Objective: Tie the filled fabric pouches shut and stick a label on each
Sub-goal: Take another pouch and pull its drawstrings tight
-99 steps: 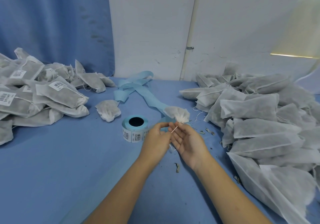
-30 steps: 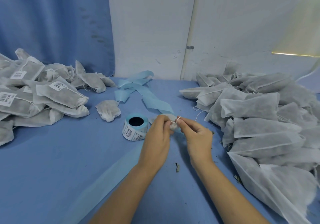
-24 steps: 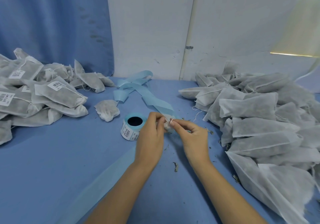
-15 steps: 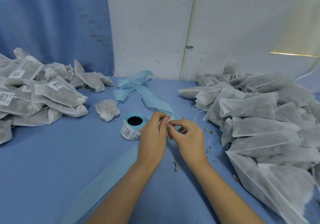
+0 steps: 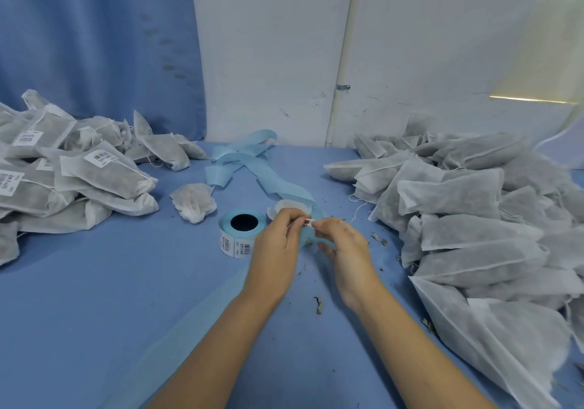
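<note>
Hands are seen close together above the middle of the blue table (image 5: 94,298), with both forearms reaching in from the lower edge and converging. The left hand (image 5: 278,241) is held back-up with the wrist straight and the fingers curled forward. Its thumb and forefinger are pinched on a small white scrap (image 5: 308,221). The right hand (image 5: 344,246) is turned slightly inward and is pinched on the other end of the same scrap, its remaining fingers loosely curled beneath. The fingertips of the two hands are nearly touching. Whether the scrap is a cord end or a label cannot be told; it is too small.

The pouch (image 5: 284,209) in work is noted on the table just beyond the left fingers. It is largely hidden by them, and only its white top is seen. It is laid on a pale blue backing strip (image 5: 284,184), which is looped back toward the wall. A label roll (image 5: 241,231) is set core-hole up just beside the left hand, with barcode stickers seen on its side.

Many labelled pouches (image 5: 79,181) are heaped at far left and unlabelled pouches (image 5: 474,219) at right, both well apart from the hands. One loose pouch (image 5: 193,201) is seen between the left heap and the roll. Dry plant crumbs (image 5: 318,305) are scattered near the wrists.
</note>
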`<action>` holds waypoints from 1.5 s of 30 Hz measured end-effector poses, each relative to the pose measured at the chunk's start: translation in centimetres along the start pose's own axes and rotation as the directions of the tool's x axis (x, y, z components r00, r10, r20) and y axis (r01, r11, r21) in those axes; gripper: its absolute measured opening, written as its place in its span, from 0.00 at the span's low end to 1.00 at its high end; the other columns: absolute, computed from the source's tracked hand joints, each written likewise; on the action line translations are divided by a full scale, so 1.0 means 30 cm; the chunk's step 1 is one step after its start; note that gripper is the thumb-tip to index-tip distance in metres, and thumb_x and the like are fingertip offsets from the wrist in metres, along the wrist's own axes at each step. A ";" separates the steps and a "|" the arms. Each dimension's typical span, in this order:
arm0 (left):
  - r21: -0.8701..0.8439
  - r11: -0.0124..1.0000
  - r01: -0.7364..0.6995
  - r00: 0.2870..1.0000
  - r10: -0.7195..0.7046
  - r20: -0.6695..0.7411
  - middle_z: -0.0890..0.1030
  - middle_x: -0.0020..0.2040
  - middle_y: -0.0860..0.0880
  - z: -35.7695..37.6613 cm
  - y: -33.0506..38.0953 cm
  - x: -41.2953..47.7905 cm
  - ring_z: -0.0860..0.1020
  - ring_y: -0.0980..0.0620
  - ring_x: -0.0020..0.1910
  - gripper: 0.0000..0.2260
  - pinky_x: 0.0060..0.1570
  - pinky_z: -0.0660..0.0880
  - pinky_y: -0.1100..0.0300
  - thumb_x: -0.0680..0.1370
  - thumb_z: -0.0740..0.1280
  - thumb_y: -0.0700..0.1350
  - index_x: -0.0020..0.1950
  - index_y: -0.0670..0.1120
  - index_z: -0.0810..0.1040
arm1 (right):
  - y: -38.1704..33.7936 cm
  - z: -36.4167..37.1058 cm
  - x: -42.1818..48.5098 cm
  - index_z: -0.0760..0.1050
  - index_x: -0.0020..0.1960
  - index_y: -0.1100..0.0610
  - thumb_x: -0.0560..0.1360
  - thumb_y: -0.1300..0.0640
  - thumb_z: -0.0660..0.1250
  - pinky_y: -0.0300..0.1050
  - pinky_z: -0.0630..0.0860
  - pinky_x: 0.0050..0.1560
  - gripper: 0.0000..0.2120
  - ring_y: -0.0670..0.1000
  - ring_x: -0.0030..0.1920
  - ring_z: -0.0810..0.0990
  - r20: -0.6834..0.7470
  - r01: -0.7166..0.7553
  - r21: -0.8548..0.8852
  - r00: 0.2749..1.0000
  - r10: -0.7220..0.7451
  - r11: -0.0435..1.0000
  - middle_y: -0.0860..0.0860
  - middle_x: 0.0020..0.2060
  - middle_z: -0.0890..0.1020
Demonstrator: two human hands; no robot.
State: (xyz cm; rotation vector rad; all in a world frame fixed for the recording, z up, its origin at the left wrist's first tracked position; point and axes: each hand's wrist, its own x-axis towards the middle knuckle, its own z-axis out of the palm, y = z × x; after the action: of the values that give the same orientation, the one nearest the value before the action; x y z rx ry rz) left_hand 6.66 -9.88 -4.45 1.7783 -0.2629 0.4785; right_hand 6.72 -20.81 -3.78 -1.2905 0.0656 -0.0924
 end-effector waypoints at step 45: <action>0.515 0.840 -0.169 0.985 0.134 0.105 0.75 0.55 0.49 -0.046 -0.044 0.025 0.70 0.48 0.57 0.13 0.50 0.64 0.63 0.71 0.62 0.31 0.53 0.43 0.73 | -0.033 -0.006 -0.001 0.75 0.34 0.55 0.68 0.58 0.65 0.39 0.73 0.39 0.04 0.47 0.34 0.74 0.286 -0.236 0.563 0.955 0.081 0.792 0.49 0.32 0.74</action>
State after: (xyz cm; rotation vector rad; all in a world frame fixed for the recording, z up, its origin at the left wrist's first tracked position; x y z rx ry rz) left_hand 7.63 -8.15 -4.97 2.3228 -0.3447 0.6510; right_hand 6.65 -21.26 -2.87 -0.6503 -0.0676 0.1878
